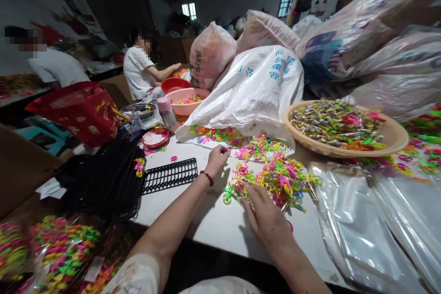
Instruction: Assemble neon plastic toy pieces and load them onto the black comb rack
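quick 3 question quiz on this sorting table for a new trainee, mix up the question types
1. True or false: the right hand rests on the pile of small coloured plastic pieces.
2. Which thing lies on the white table just left of the left hand? A) black slotted tray B) red bowl C) pink bottle
3. Fill in: the tan basin at the right holds many small ____ packets.

Key
1. True: its fingers lie on the near edge of the pile.
2. A. The bowl and bottle stand farther back.
3. Multicoloured.
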Demonstrator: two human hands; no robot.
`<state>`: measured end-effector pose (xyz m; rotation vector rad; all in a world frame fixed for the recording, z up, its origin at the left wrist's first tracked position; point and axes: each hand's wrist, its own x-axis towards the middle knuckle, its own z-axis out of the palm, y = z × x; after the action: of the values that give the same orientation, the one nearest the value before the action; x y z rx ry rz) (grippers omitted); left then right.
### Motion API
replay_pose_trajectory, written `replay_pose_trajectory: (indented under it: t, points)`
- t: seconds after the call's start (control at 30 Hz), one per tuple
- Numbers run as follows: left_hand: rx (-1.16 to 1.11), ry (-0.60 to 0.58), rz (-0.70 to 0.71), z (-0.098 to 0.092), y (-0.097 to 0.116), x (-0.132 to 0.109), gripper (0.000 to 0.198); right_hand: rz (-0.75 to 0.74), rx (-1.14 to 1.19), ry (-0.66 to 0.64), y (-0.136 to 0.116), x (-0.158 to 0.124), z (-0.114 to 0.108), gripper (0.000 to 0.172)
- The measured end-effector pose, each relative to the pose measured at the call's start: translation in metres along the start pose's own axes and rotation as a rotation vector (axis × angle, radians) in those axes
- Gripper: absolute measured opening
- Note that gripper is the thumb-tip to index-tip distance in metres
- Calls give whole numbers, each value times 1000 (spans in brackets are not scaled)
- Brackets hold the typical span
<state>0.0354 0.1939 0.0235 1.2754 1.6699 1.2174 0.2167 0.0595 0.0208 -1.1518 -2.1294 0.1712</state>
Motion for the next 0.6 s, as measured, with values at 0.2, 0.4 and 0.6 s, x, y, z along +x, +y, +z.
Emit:
replay_pose_trajectory:
  t: [0.2,0.4,0.6]
  points:
    - [29,110,-94,38,-10,43,32,-126,38,-243,-31,-24,61,39]
    - [-93,55,-194,22,-31,34,28,-134,45,-214,-12,-44,54,39]
    - [-393,-61,-293,-11,-40,8,22,-178,21,-120,5,-68,48,33]
